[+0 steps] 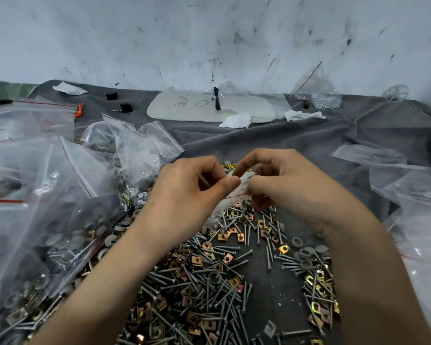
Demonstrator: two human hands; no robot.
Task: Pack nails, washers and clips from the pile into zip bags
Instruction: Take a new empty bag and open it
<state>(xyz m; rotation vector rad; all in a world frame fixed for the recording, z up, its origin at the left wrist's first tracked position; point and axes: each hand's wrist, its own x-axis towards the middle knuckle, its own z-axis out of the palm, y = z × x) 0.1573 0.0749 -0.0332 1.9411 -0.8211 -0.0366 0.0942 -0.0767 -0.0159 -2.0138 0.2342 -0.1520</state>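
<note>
Pile (209,277) of nails, washers and clips lies on grey cloth (296,140); just above it, left hand (194,188) and right hand (281,180) both pinch a small zip bag (228,200) at its top, fingers curled. Other filled bags (60,195) lie at left.

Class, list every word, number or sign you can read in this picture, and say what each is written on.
"O": handwritten in dark pen on the white oblong pad by the wall.
A zigzag scrawl left of it, on the same pad: not legible.
Nothing else carries readable text.
</note>
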